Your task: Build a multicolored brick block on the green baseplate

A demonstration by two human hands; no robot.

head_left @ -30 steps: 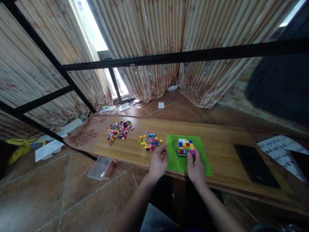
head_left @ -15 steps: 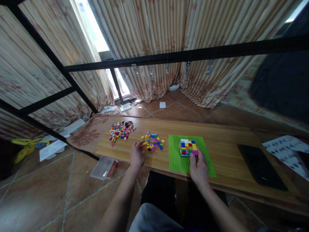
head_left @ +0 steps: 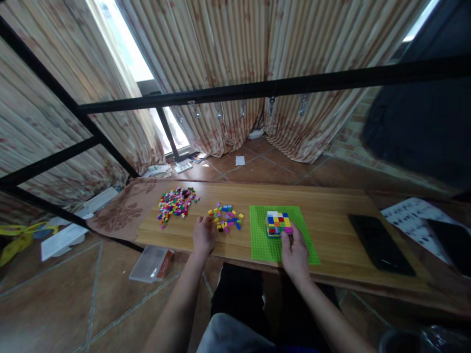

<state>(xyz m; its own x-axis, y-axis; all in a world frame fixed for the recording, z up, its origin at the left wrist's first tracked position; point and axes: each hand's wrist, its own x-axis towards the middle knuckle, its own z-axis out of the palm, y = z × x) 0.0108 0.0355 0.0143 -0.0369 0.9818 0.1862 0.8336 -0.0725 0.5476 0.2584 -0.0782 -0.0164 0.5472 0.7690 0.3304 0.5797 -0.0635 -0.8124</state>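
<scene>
My left hand (head_left: pixel 204 236) is just above the wooden board, at the near left edge of a loose spread of toy bricks (head_left: pixel 230 221). Its fingers are curled together, and whatever is in them is too small to make out. With thumb and fingers, my right hand (head_left: pixel 295 252) grips the near right side of a multicoloured toy brick block (head_left: pixel 278 221). That block rests on a green baseplate (head_left: pixel 260 245), its top a patchwork of white, blue, yellow, red and other colours.
A denser pile of small bricks (head_left: pixel 176 202) lies further left on the board (head_left: pixel 331 211). To the right are a dark tablet-like slab (head_left: pixel 380 245) and a printed sheet (head_left: pixel 412 215). A clear plastic box (head_left: pixel 149 264) sits below the board's left edge. Black metal bars (head_left: pixel 221 93) cross behind.
The head view has turned slightly to the right, so everything sits further left. My left fingers look more curled beside the loose bricks. My right hand keeps its grip on the block.
</scene>
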